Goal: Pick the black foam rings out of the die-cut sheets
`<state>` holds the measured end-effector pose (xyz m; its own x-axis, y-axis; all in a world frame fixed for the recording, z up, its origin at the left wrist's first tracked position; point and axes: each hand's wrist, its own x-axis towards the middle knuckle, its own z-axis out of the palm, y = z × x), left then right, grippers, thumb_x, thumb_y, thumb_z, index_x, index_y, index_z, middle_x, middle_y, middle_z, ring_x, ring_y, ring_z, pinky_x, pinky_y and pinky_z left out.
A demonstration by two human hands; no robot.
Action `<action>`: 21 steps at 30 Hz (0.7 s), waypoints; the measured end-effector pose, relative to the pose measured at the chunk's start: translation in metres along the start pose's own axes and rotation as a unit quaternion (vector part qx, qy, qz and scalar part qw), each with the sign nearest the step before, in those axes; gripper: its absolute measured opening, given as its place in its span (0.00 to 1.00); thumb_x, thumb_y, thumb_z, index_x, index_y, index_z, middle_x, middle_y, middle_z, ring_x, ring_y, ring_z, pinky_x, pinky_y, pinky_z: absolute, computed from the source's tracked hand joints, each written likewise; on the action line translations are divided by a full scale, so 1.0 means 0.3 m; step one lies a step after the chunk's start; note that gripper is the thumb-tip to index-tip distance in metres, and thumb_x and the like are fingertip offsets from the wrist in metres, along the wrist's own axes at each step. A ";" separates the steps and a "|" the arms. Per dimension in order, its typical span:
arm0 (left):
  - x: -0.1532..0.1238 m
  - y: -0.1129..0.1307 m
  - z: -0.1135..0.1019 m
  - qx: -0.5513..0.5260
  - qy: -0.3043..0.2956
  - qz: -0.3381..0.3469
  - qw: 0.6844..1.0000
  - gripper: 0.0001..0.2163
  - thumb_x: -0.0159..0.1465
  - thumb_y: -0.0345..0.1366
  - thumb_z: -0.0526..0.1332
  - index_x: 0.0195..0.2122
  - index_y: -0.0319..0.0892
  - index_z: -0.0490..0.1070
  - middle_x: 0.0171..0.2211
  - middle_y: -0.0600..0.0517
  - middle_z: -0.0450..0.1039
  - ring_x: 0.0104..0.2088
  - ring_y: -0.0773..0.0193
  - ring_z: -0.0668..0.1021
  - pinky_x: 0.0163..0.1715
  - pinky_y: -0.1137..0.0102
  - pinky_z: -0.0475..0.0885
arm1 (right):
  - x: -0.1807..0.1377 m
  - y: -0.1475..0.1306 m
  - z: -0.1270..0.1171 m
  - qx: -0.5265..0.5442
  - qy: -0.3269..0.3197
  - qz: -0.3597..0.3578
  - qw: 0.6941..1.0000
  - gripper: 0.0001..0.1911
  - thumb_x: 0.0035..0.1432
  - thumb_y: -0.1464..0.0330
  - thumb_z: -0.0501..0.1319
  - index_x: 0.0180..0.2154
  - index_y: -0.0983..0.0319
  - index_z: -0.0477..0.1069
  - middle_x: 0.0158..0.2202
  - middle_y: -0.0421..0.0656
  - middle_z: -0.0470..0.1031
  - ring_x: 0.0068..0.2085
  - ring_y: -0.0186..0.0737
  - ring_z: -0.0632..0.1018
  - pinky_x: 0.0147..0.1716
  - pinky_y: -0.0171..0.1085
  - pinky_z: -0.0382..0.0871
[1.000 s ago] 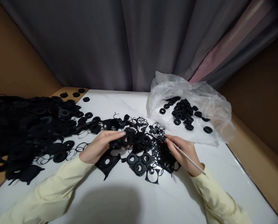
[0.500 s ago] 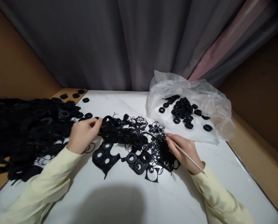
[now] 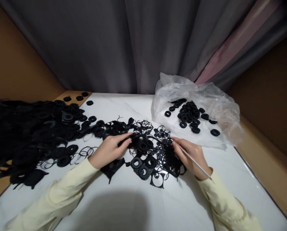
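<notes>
My left hand (image 3: 111, 150) reaches over a heap of black rubber offcuts and rings (image 3: 143, 144) in the middle of the table. Its fingers are stretched out, with the thumb apart from them, among the dark pieces. On the heap's right side, my right hand (image 3: 191, 155) grips a thin pale stick (image 3: 193, 163); its tip lies by small rings and is hard to make out. Just below the heap, thick black rings (image 3: 143, 171) sit in flat rubber sheet scraps. Thin black loops (image 3: 84, 154) lie left of my left wrist.
A large tangled pile of black rubber pieces (image 3: 25, 134) covers the left side. At the back right, a crumpled clear plastic bag (image 3: 220, 106) has several black rings (image 3: 189, 112) on it. A grey curtain (image 3: 104, 45) hangs behind the white table (image 3: 114, 208).
My left hand has moved right, from the heap's left end to over its middle. Black pieces now stretch from the heap towards the left pile. My right hand and the stick stay almost still.
</notes>
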<state>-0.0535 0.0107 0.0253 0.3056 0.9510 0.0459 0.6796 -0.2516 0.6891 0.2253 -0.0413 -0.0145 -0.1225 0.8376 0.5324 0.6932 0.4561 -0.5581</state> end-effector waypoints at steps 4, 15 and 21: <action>0.023 0.047 -0.046 -0.296 -0.044 -0.164 0.940 0.12 0.61 0.42 0.58 0.33 0.38 0.75 0.27 0.46 0.78 0.27 0.61 0.79 0.28 0.72 0.74 | -0.003 0.002 -0.002 0.004 0.001 0.008 1.000 0.11 0.62 0.67 0.53 0.42 0.62 0.73 0.34 0.45 0.79 0.28 0.39 0.79 0.31 0.36 0.75; -0.022 0.054 -0.018 -0.391 -0.102 -0.121 0.907 0.10 0.61 0.40 0.60 0.31 0.37 0.75 0.33 0.45 0.77 0.16 0.76 0.64 0.19 0.76 0.66 | 0.001 -0.010 0.009 0.029 -0.002 0.042 0.999 0.11 0.61 0.66 0.55 0.41 0.63 0.74 0.34 0.46 0.79 0.28 0.40 0.79 0.30 0.36 0.75; 0.047 0.131 -0.182 -0.238 0.035 -0.024 0.970 0.10 0.59 0.41 0.61 0.31 0.40 0.77 0.19 0.52 0.72 0.16 0.70 0.69 0.15 0.75 0.60 | -0.005 -0.006 0.020 0.072 -0.019 0.101 0.992 0.13 0.60 0.64 0.56 0.42 0.63 0.74 0.36 0.47 0.79 0.31 0.41 0.80 0.30 0.37 0.76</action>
<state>-0.0589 0.0241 0.0926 0.2239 0.9737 0.0433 0.3014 -0.1114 0.9470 0.2200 -0.0415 -0.0181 -0.0193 0.9259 0.3773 0.5977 0.3132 -0.7380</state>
